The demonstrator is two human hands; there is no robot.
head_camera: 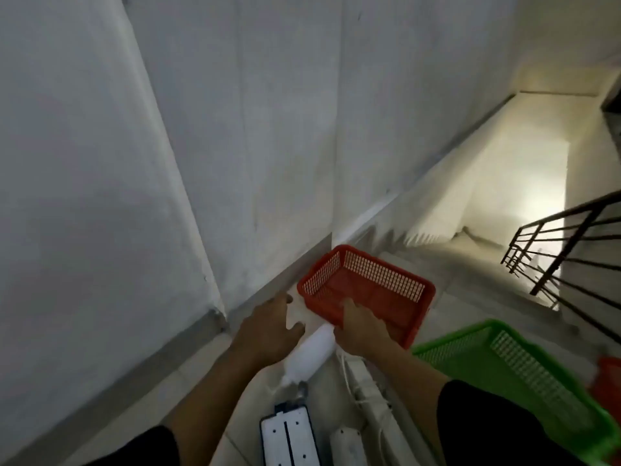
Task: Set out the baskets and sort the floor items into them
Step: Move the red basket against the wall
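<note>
A red mesh basket (376, 287) sits empty on the floor near the wall. My right hand (361, 327) grips its near rim, thumb inside. My left hand (268, 326) hovers just left of the basket with fingers spread, holding nothing. A green mesh basket (514, 375) lies to the right, under my right forearm. On the floor below my hands lie a white bulb-like item (311, 358), a white flat device with black slots (289, 438) and white power strips (369, 395) with a cord.
A grey-white wall (235, 146) runs along the left with a skirting strip. A staircase (470, 203) descends ahead, with a black metal railing (564, 260) on the right. Another red object (608, 381) shows at the right edge.
</note>
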